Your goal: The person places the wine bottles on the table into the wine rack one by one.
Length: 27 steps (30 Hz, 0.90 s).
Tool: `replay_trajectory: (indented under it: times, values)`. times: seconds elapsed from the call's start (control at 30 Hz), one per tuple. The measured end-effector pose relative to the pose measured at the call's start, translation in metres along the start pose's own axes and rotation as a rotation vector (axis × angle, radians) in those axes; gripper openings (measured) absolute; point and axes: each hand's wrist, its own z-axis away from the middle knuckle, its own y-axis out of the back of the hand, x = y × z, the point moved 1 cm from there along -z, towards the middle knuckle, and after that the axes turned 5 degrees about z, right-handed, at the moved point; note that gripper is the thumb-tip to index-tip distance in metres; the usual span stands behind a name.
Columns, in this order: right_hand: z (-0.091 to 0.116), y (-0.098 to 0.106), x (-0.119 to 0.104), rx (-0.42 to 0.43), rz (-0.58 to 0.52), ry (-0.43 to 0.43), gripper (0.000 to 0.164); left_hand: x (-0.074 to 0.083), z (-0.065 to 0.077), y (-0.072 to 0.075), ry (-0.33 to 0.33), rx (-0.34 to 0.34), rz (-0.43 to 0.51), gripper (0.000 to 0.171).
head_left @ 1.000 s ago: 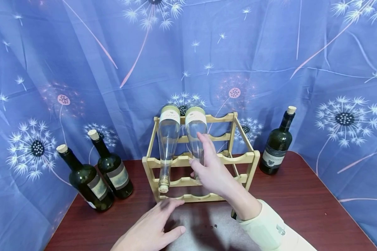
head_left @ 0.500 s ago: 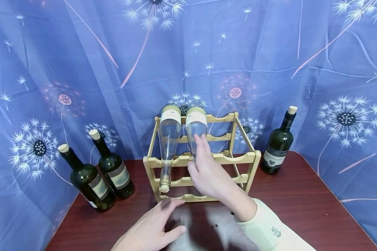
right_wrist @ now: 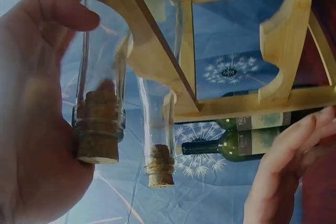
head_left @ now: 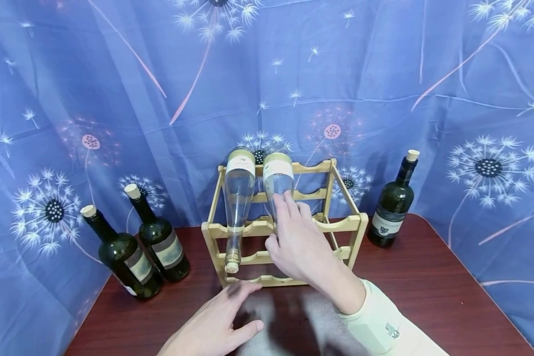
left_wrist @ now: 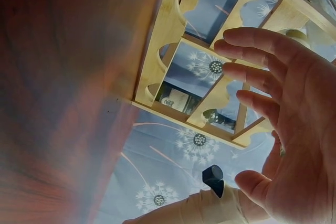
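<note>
On the reddish-brown table (head_left: 427,287), a wooden rack (head_left: 340,225) bears a left clear bottle (head_left: 240,190) and a right clear bottle (head_left: 279,183) on its top tier, necks forward. The right hand (head_left: 299,243) lies over the latter, fingers extended along it; near the rack's front, the left hand (head_left: 220,319) has loosely spread fingers. Corks (right_wrist: 98,149) stopper both.

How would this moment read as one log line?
right hand: at right clear bottle | left hand: empty, near rack | on rack: two clear bottles, corked, lying | on table: three dark bottles, standing
</note>
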Motion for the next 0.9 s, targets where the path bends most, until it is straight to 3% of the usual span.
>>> replay_trajectory:
  times: [0.2, 0.53, 0.9]
  values:
    - [-0.0010, -0.0016, 0.0029, 0.041, -0.004, 0.029, 0.069, -0.0010, 0.0007, -0.0003, -0.018, 0.019, -0.009, 0.060]
    - [-0.0004, -0.0009, 0.0042, 0.033, -0.081, 0.004, 0.068, 0.0004, 0.0010, 0.0001, -0.038, 0.039, -0.011, 0.059]
    - [0.0030, 0.0057, 0.0070, 0.021, -0.066, -0.002, 0.070, 0.0001, 0.0013, 0.0018, 0.005, 0.002, 0.003, 0.063]
